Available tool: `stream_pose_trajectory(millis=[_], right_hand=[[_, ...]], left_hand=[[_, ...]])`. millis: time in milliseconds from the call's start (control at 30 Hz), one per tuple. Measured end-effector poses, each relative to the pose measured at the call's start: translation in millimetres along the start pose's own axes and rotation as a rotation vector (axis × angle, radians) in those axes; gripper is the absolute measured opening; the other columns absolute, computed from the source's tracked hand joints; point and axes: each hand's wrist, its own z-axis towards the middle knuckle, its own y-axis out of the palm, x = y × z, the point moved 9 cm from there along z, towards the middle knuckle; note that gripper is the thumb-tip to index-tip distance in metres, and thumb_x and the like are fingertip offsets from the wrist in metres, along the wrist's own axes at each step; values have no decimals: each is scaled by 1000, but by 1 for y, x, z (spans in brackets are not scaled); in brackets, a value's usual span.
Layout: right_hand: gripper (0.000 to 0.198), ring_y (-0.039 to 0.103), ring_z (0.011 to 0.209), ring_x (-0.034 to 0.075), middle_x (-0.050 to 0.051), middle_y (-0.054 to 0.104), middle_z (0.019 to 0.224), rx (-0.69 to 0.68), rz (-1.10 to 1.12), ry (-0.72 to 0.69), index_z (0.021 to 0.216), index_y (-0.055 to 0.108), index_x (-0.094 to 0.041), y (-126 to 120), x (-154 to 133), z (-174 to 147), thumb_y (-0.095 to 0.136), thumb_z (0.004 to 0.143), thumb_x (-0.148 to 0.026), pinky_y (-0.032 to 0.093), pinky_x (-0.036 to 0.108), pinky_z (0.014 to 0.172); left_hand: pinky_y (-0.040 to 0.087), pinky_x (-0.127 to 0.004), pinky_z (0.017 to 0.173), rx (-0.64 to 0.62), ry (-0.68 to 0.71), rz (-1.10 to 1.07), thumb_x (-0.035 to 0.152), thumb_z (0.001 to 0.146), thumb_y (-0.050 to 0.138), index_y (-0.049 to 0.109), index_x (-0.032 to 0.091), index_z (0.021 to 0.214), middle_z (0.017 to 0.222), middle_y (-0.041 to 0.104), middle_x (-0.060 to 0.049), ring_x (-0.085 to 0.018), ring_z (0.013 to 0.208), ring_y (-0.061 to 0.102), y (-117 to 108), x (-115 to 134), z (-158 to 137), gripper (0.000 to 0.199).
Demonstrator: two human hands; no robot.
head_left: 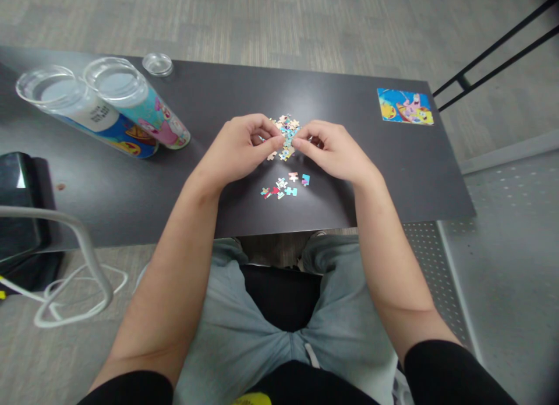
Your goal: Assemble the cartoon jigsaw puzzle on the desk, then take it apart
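A heap of small jigsaw puzzle pieces (288, 128), mostly blue and cream, lies on the dark table. My left hand (244, 145) is at the heap's left side, thumb and forefinger pinched together. From the right, my right hand (334, 148) reaches the heap's edge, its fingers curled and thumb against the forefinger. Whatever sits between the fingertips of either hand is too small to make out. Closer to me, several loose pieces (291, 192) lie apart from the heap, in blue, red and pale colours.
Two clear-topped cartoon canisters (161, 122) stand at the left, with a clear round lid (158, 64) behind them. A cartoon picture card (406, 106) lies at the table's (349, 96) far right. A black object (20, 201) and a white cable (87, 247) are at the left edge.
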Motion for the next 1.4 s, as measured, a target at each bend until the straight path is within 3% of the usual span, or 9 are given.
stream_pose_trajectory(millis=[167,400,567,733,900,1067,1300,1400], right_hand=[[24,67,92,26,6,82,101,25,0,64,109,86,-26,-3,4,-2,83,119,-47,60,44,95],[7,67,87,26,6,86,102,96,-42,106,108,87,-26,-8,14,-2,84,111,-31,62,44,94],[17,72,94,28,8,89,107,112,-47,81,106,89,-26,-12,19,-1,81,116,-36,62,47,100],[26,72,91,25,8,89,106,108,55,74,105,90,-24,-21,22,-5,84,114,-48,60,46,93],[28,67,81,24,6,86,95,88,133,158,104,90,-25,-38,33,-16,91,105,-52,55,46,82],[26,69,87,29,10,89,99,134,16,284,101,89,-27,-70,61,-32,93,104,-52,59,51,89],[19,69,87,30,7,80,89,164,-85,371,95,85,-26,-80,83,-40,93,101,-42,60,52,94],[28,68,89,27,9,84,102,202,-114,292,98,87,-24,-77,71,-38,97,106,-49,60,50,96]], left_hand=[[56,-36,81,-8,-29,-38,40,102,96,86,23,106,97,85,-5,-19,85,71,-2,-5,1,20],[62,-37,87,-47,-87,-43,40,97,103,88,23,109,95,86,-5,-21,88,75,-1,-9,-1,25],[63,-38,90,-76,-49,-4,38,97,100,91,22,113,99,89,-6,-22,91,77,-3,-5,-1,24],[60,-38,87,-94,-42,22,42,98,96,94,23,114,98,89,-6,-21,88,74,-5,-4,-2,25],[61,-39,89,-88,-31,53,43,98,96,93,23,113,97,87,-5,-20,86,71,-5,-2,-2,25],[62,-40,90,-76,-12,54,46,96,97,93,25,109,97,87,-6,-21,86,71,-6,-2,0,25],[58,-39,82,-55,-7,57,42,96,94,87,26,117,99,90,-4,-23,87,75,17,11,3,28],[58,-39,83,-36,15,59,37,97,93,84,26,117,100,90,-3,-21,83,72,32,23,5,25]])
